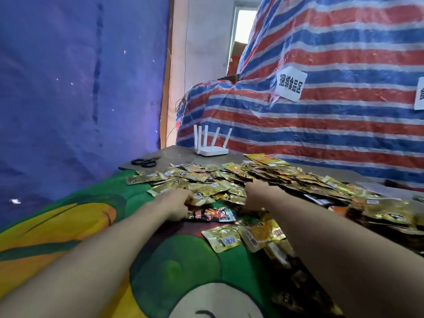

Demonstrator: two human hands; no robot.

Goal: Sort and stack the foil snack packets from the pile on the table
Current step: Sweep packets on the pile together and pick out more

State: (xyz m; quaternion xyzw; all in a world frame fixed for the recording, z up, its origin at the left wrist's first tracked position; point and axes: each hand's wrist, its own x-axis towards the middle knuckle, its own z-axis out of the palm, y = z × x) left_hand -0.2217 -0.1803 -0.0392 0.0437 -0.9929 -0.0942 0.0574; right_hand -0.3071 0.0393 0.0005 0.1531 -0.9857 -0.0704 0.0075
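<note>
Lying beyond packet pile [263, 180]: scissors [144, 162], router [212, 151]; striped tarp [321, 125] behind.

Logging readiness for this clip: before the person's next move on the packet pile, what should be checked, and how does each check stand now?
1. Both hands at the pile: ok. The left hand and right hand reach into the gold packet pile.
2. Packet gripped: cannot tell. Both hands' fingertips are buried or blurred among packets.
3. Room for a stack: ok. Bare green cloth lies left of the left hand.
4. Kinds distinguishable: ok. A black packet lies beside the left hand, unlike the gold ones.
5. Scissors out of the way: ok. They lie at the far edge, apart from both hands.
</note>
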